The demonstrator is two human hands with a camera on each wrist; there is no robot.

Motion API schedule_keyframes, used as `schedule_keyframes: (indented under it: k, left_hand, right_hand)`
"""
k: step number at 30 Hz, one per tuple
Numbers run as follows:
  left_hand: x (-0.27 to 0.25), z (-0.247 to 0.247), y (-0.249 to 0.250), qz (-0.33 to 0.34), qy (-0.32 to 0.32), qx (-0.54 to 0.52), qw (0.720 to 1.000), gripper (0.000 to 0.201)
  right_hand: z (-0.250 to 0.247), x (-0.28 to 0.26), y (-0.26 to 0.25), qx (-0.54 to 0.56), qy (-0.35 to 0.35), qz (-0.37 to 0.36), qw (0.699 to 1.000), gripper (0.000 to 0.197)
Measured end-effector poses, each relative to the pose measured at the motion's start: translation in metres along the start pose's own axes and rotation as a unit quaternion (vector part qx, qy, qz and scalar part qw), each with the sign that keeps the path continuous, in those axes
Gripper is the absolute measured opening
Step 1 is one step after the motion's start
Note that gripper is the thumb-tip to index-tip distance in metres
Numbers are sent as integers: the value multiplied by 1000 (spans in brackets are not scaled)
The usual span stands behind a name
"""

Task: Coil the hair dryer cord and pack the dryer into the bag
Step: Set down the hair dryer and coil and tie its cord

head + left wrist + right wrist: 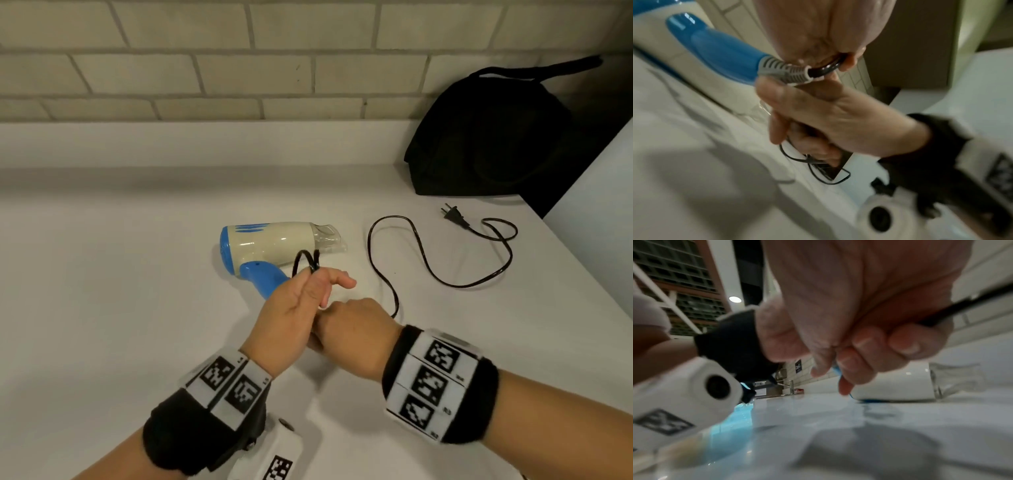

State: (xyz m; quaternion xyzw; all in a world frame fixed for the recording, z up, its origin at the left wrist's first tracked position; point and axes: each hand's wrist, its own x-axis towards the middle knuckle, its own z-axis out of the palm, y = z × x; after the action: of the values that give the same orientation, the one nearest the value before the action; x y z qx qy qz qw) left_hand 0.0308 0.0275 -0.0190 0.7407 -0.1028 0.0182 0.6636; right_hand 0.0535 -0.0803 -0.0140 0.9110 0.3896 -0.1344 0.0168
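Observation:
The cream and blue hair dryer point(274, 245) lies on its side on the white counter point(120, 291), nozzle pointing right. My left hand point(305, 294) pinches a small loop of the black cord point(306, 262) just past the blue handle point(719, 53) and its grey strain relief point(785, 71). Touching it on the right, my right hand point(354, 325) is curled round the cord point(962, 308). The rest of the cord point(428, 263) snakes off to the right and ends at the plug point(454, 215). The black bag point(486, 137) stands at the back right.
A tiled wall point(239, 61) runs behind the counter with a low ledge point(171, 144) at its foot. The counter's right edge point(582, 260) passes close to the loose cord. A tap point(791, 387) shows far off in the right wrist view.

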Motion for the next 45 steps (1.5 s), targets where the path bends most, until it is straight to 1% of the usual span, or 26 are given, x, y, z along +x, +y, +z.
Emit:
schedule_keyframes:
  k: [2, 4, 6, 8, 11, 13, 15, 17, 19, 20, 22, 24, 26, 27, 28, 30, 31, 35, 38, 40, 43, 45]
  left_hand:
    - [-3, 0, -6, -12, -16, 38, 999, 33]
    - [-5, 1, -12, -19, -29, 90, 995, 32]
    - [-6, 1, -12, -22, -37, 125, 991, 30]
    - [-6, 2, -8, -33, -59, 133, 989, 29]
    - [-4, 2, -2, -102, -100, 96, 985, 34]
    - [-5, 0, 3, -128, -125, 67, 982, 35]
    - [-6, -3, 4, -141, -147, 42, 978, 36]
    - [-7, -6, 5, -157, -168, 9, 973, 42]
    - [-5, -10, 4, -172, -189, -37, 966, 51]
    - [-4, -13, 5, -176, -193, -64, 963, 49]
    - [-2, -18, 7, -185, -189, -115, 957, 38]
    - [0, -19, 7, -201, -168, -133, 956, 32]
    - [0, -18, 6, -218, -143, -126, 957, 41]
    - [-1, -17, 5, -227, -134, -125, 956, 45]
    - [-1, -16, 5, -237, -126, -124, 955, 45]
    - [-2, -14, 7, -260, -108, -142, 949, 39]
    - [-2, -13, 8, -271, -101, -154, 945, 39]
    - [1, -11, 12, -285, -83, -169, 940, 52]
    - [1, -13, 13, -294, -78, -160, 939, 54]
    - [1, -14, 13, -302, -80, -150, 938, 54]
    - [1, -12, 14, -302, -90, -127, 940, 53]
    - [0, -11, 14, -302, -91, -122, 941, 54]
  right_hand:
    - [-4, -15, 1, -5, 4, -21, 1000, 36]
    - [-8, -29, 4, 16, 20, -33, 999, 33]
    - [-15, -40, 9, 38, 34, -31, 998, 29]
    - [-22, -47, 16, 82, 62, -16, 995, 25]
    - [-26, -50, 27, 135, 128, 3, 983, 23]
    - [-26, -48, 34, 162, 164, 25, 973, 31]
    - [-23, -44, 41, 196, 157, 35, 967, 39]
    - [-20, -38, 42, 208, 128, 14, 970, 44]
    - [-16, -31, 43, 244, 111, -30, 963, 32]
    - [-14, -27, 42, 299, 106, -51, 947, 24]
    - [-11, -21, 41, 432, 95, -59, 895, 12]
    - [-7, -16, 38, 513, 94, -54, 852, 23]
    - [-1, -12, 36, 553, 98, -46, 826, 23]
    - [1, -11, 35, 558, 97, -44, 823, 22]
    - [3, -10, 33, 562, 94, -42, 821, 22]
    - [4, -9, 32, 566, 87, -36, 819, 23]
    - [4, -8, 32, 570, 86, -34, 817, 24]
    - [1, -9, 34, 584, 87, -35, 806, 22]
    - [-3, -14, 34, 591, 87, -34, 801, 17]
    - [-4, -16, 33, 577, 97, -36, 810, 17]
    - [-2, -16, 30, 540, 119, -36, 833, 26]
    - [0, -15, 29, 556, 119, -26, 823, 32]
